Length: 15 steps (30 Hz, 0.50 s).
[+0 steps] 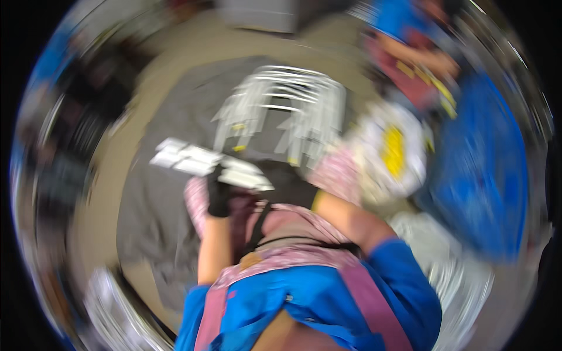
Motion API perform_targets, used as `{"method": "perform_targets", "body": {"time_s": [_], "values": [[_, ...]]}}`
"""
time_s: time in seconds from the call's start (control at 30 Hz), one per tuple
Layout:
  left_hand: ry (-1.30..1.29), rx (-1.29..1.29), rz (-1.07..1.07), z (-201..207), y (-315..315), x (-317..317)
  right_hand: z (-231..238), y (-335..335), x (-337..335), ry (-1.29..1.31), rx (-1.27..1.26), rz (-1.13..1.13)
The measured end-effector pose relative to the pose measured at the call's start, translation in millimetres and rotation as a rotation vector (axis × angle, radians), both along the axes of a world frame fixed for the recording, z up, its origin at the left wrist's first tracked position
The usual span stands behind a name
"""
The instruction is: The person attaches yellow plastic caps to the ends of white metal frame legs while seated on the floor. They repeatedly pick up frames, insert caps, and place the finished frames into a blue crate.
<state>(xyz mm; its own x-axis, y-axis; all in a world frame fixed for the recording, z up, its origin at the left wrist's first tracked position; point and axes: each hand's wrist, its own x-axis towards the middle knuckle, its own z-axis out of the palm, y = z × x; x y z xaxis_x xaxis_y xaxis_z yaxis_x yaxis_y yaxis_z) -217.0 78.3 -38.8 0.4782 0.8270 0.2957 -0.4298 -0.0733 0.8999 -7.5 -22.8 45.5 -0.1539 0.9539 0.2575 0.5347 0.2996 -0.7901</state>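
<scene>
Across my lap lies a long white slatted piece (pixel 190 159), tilted down to the right and ending in a point. My left hand (pixel 219 192), in a black glove, is closed around its middle. My right hand (pixel 290 186), also black-gloved, is over my lap near the pointed end. Its fingers are smeared by motion, and I cannot tell whether they touch the piece. Just beyond my hands, a stack of white frame-like parts (pixel 319 93) with a few yellow bits rests on a dark grey mat (pixel 158 193).
On the right, a white bag (pixel 366 169) has yellow things (pixel 393 153) in it. A large blue sheet or bag (pixel 486 175) lies beyond it. Another person (pixel 410 52) works at the far right. Bundled white parts (pixel 120 313) stand at the lower left.
</scene>
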Motion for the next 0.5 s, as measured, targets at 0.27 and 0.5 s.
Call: {"method": "perform_targets", "body": {"time_s": [0.27,0.5], "values": [[-0.558,-0.457,-0.318,82,48,24,-43,-79,6,0.062,0.088,-0.594],[-0.430,-0.456,-0.560,105,-30,76,-32,-31,-16,0.191,0.484,-0.678]]}}
